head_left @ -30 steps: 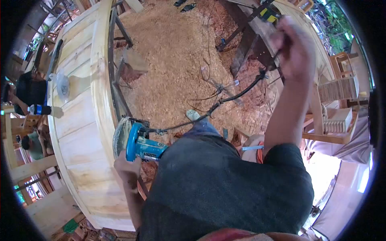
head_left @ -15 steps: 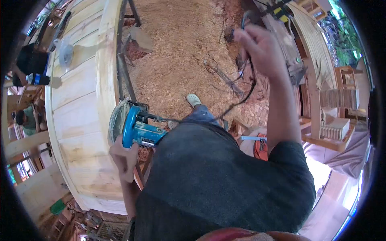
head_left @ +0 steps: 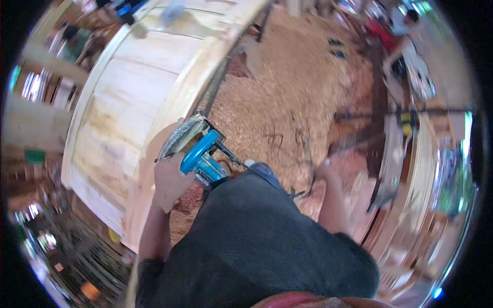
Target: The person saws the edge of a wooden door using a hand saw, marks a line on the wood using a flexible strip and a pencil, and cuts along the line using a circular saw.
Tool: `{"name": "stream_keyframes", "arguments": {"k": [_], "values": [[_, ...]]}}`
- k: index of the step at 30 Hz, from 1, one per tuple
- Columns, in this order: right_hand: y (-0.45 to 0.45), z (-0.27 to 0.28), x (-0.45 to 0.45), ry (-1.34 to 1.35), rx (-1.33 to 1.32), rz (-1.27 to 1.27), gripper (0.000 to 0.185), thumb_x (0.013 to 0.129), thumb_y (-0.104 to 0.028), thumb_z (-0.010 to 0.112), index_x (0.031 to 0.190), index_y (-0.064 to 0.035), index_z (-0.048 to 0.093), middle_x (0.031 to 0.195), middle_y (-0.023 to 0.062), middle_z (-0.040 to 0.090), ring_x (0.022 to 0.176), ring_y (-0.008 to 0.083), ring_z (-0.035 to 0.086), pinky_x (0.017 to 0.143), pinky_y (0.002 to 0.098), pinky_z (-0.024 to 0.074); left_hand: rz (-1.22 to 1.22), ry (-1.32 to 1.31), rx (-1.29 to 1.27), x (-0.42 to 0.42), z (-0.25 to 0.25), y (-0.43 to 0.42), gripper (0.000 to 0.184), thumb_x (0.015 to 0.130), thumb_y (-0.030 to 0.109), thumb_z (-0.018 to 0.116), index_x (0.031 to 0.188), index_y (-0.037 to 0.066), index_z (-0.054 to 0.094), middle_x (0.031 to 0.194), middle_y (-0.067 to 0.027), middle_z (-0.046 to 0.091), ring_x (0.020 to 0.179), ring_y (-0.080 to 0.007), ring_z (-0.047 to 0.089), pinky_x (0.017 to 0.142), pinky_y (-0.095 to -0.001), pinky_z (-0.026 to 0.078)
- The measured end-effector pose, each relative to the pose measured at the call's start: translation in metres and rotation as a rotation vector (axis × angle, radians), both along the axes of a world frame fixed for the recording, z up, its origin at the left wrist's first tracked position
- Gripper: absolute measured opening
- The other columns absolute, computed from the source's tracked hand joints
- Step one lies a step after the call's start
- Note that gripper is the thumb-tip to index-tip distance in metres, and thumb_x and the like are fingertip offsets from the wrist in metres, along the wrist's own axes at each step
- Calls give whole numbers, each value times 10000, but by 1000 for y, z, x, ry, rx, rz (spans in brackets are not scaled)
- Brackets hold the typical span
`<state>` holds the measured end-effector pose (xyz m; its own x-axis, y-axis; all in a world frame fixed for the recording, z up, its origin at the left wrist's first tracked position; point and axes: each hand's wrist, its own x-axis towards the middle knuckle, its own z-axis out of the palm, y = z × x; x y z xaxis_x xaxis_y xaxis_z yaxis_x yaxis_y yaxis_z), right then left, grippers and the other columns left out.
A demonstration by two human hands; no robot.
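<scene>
My left hand (head_left: 172,180) is closed on a blue circular saw (head_left: 197,161), whose pale rounded guard lies against the edge of a wooden panel (head_left: 149,66). Out to the right, my right hand (head_left: 328,173) is lowered beside my body, with its fingers closed. A dark power cord (head_left: 311,186) passes at its fingers and hangs in a loop toward my waist. Motion blur softens the right fingertips.
Sawdust and shavings cover the ground (head_left: 287,77). Stacked boards (head_left: 405,190) stand along the right side. Another person (head_left: 398,31) is at the upper right, and one more (head_left: 77,46) is at the upper left. Dark sandals (head_left: 336,49) lie on the ground.
My right hand has come down from its raised position with the cord. The view has turned, and the saw remains in my left hand by the panel edge.
</scene>
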<state>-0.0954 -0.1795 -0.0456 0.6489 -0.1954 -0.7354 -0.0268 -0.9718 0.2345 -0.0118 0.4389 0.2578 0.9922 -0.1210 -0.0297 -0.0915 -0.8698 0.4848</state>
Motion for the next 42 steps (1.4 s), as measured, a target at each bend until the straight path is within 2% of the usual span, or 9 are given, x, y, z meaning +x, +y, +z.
{"name": "stream_keyframes", "arguments": {"k": [2, 5, 8, 14, 17, 22, 25, 30, 42], "values": [[11, -24, 0, -55, 162, -360, 326, 849, -330, 706, 1014, -62, 791, 1028, 198, 767, 997, 351, 736, 836, 479, 578, 80, 10, 20, -6, 7, -12, 290, 694, 211, 784, 926, 58, 702, 803, -217, 694, 794, -417, 692, 740, -507, 549], [23, 7, 59, 165, 258, 295, 304, 874, -311, 651, 975, -54, 780, 992, 200, 761, 963, 373, 733, 853, 472, 581, 166, 76, 61, -7, 17, -29, 290, 691, 217, 786, 923, 67, 698, 789, -226, 686, 783, -423, 687, 728, -512, 543], [50, 4, 140, -76, 468, 398, 255, 908, -283, 635, 964, -95, 798, 986, 165, 769, 931, 376, 732, 802, 457, 575, 256, 71, 76, -10, 15, -38, 261, 704, 236, 771, 908, 94, 693, 757, -219, 674, 760, -428, 675, 710, -530, 528], [243, 271, 300, -129, 1221, 156, 258, 977, -258, 677, 1083, -30, 734, 997, 209, 742, 929, 402, 712, 828, 455, 563, 453, 130, 87, -9, 30, -74, 209, 709, 211, 760, 868, 106, 675, 757, -188, 672, 765, -420, 673, 711, -538, 524], [303, 356, 321, -144, 1492, 703, 303, 921, -191, 743, 1184, -47, 701, 1066, 180, 725, 982, 376, 704, 853, 427, 570, 575, 127, 128, -4, 31, -96, 215, 723, 214, 763, 897, 109, 693, 811, -175, 695, 794, -408, 684, 727, -533, 535], [396, 334, 310, -66, 1508, 1412, 524, 894, -210, 738, 1356, -27, 572, 1366, 176, 594, 1260, 371, 578, 1046, 472, 493, 764, 144, 120, -1, -12, -111, 291, 716, 241, 788, 955, 101, 697, 872, -166, 714, 844, -392, 699, 752, -526, 552], [442, 309, 298, 59, 1383, 1717, 508, 893, -200, 706, 1341, 2, 578, 1338, 190, 604, 1256, 376, 580, 1045, 472, 492, 915, 193, 122, 3, -34, -110, 327, 714, 248, 797, 988, 102, 697, 886, -172, 715, 860, -385, 702, 764, -525, 556], [521, 283, 243, 222, 1355, 1804, 313, 818, -93, 607, 1117, -3, 624, 1061, 205, 683, 1061, 398, 649, 965, 476, 501, 1062, 53, 78, -45, -50, -93, 367, 666, 217, 795, 952, 27, 663, 795, -177, 685, 823, -385, 700, 724, -498, 557], [639, 297, 58, 659, 1014, 2198, 275, 774, -168, 700, 1031, -77, 671, 890, 154, 726, 906, 395, 711, 801, 519, 545, 1335, 66, 155, -206, -10, -65, 305, 640, 162, 738, 881, 33, 603, 790, -153, 682, 788, -361, 684, 701, -480, 543]]}}
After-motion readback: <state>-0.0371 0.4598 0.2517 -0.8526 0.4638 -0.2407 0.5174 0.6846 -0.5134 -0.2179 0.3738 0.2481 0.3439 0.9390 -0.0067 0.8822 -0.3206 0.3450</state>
